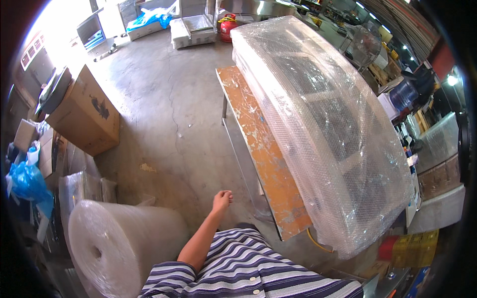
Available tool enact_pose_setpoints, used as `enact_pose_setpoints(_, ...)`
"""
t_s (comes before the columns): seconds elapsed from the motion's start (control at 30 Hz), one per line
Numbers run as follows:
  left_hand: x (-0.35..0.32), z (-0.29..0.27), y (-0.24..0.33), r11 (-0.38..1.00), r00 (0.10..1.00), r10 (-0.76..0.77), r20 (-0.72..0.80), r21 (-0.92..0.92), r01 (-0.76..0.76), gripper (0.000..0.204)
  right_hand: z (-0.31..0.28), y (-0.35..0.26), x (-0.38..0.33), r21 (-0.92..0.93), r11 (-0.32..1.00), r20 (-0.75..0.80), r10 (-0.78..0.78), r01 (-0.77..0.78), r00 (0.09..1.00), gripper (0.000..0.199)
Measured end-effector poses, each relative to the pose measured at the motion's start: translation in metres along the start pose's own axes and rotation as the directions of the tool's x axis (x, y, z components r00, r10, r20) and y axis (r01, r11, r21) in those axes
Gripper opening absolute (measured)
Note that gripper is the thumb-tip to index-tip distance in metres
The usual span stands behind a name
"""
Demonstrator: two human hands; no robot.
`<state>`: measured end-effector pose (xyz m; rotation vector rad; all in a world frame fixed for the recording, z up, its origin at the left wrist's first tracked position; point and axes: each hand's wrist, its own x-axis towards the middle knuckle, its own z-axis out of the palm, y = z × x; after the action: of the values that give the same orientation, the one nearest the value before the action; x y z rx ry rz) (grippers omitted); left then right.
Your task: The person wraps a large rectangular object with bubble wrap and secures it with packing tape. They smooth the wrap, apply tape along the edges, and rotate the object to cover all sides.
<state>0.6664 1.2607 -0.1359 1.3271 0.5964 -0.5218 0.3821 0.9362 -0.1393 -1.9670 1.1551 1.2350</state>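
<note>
At the left edge of the frame, a blue plastic bag (27, 181) sits among piled cartons and clutter. Just right of it and higher up, a tall brown cardboard box (87, 111) stands on the grey concrete floor (144, 89), with a dark object at its upper left side. In the lower left lies a large roll of bubble wrap (149, 236) on its side, its round end and hollow core turned toward the lower left. At the upper left, a blue plastic sheet (149, 19) covers part of a low item, and a pale flat stack (193, 31) rests beside it.

At lower centre, the left hand (222, 199) hangs over the floor, between the roll and the table, apart from both. Its fingers curl in loosely; whether they close fully or hold anything small cannot be told. A striped shirt (238, 268) fills the bottom of the frame. The right hand is out of view, so its grip cannot be told.

At upper centre stands a red gas cylinder (227, 29). Right of centre, the table (268, 164) shows a scuffed orange top, and on it rests a long wrapped piece (323, 124) in clear bubble wrap, reaching from upper centre to lower right. Beyond it, at the upper right, are a fan (365, 44) and a blue water bottle (402, 94).
</note>
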Motion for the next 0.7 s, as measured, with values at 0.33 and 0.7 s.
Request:
enact_pose_setpoints(0.33,0.111,-0.085,0.142,0.993,0.984,0.03,0.177,0.108,-0.05,0.035,0.022,-0.199,-0.058,0.048,0.999,-0.024,-0.004,0.006,1.0,0.082)
enact_pose_setpoints(0.7,0.29,-0.138,0.344,0.918,0.921,-0.202,0.333,0.393,0.059,0.066,-0.09,-0.589,-0.015,-0.136,0.87,-0.259,-0.493,0.474,0.831,0.072)
